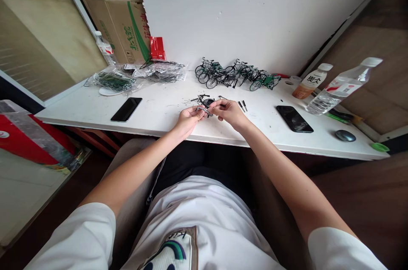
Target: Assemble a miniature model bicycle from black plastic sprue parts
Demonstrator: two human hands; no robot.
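Observation:
Close together over the front part of the white table, my two hands meet at a small silver and black model bicycle part (202,110). My left hand (189,120) pinches it between thumb and fingers. From the other side my right hand (230,112) closes its fingertips at the same part; what exactly they grip is partly hidden. Just beyond my fingers lie loose black bicycle parts (203,99) and a dark round piece. Two small screwdrivers (242,106) lie to the right of my right hand.
Several finished model bicycles (236,74) stand along the wall. Bagged parts (159,71) are piled at the back left, before a cardboard box (124,27). A phone (126,109) lies on the left, another phone (293,118) on the right, near bottles (344,87) and a mouse (345,135).

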